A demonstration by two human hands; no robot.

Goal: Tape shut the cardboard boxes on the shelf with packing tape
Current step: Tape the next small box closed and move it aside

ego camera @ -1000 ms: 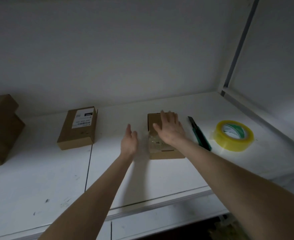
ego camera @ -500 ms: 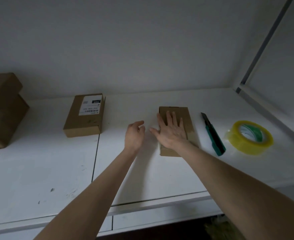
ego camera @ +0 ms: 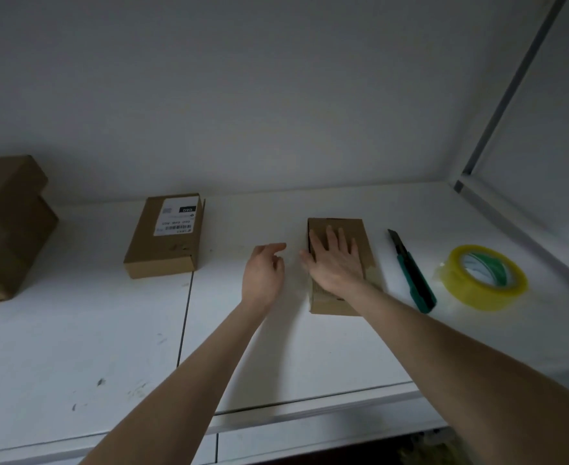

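A small cardboard box (ego camera: 346,229) lies flat on the white shelf (ego camera: 309,350), with clear tape showing on its right side. My right hand (ego camera: 335,263) presses flat on top of it, fingers straight and spread. My left hand (ego camera: 264,270) hovers just left of the box, fingers loosely curled, holding nothing. A roll of yellowish packing tape (ego camera: 484,276) lies at the right. A second box (ego camera: 169,236) with a white label sits further left.
A green utility knife (ego camera: 412,273) lies between the pressed box and the tape roll. Larger brown cartons (ego camera: 4,226) are stacked at the far left. The shelf's back wall and right side panel (ego camera: 544,182) close in the space.
The view shifted, so everything sits more to the right in the frame. My right hand slid slightly along the box top. My left hand's fingers curled and stayed beside the box.
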